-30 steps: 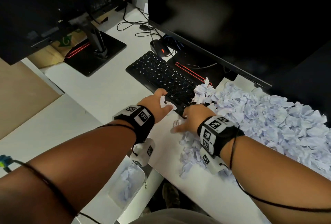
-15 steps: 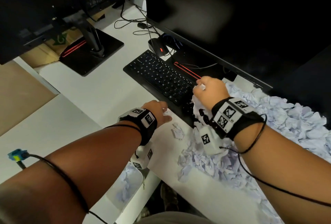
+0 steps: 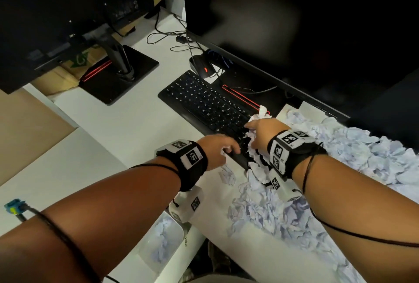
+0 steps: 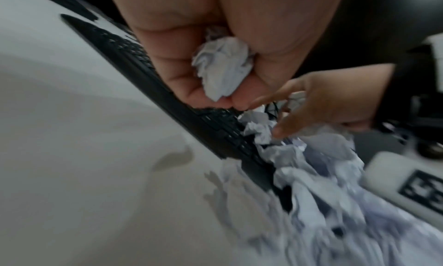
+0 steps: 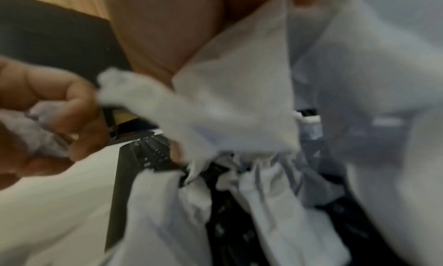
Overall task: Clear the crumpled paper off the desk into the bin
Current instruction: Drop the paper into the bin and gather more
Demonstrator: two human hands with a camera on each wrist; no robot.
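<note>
So from the head view, a big heap of crumpled paper [image 3: 340, 169] is seen spread over the right half of the desk [image 3: 127, 128], spilling onto the right end of the keyboard [image 3: 204, 103] and running down toward the desk's near edge. The left hand [image 3: 217, 150] is placed at the keyboard's near edge, and only a sliver of white can be made out under its fingers there. That gets sorted by the left wrist view: a small paper ball [image 4: 223, 69] is clamped between curled fingers and thumb, clear as day. The right hand [image 3: 263, 133] is laid on the pile at the keyboard's right end; its fingers [image 4: 280, 131] are shown extended into the scraps from the left wrist view, while the right wrist view is mostly filled with blurry paper, so whether anything is actually gripped can't be told. The bin [image 3: 165, 246], with some scraps already in it, is only caught by the head view, tucked below the desk's near edge under the left forearm.

Compared with half a second back, the right hand has been pulled a bit nearer along the keyboard, and the left has been moved closer to it.
</note>
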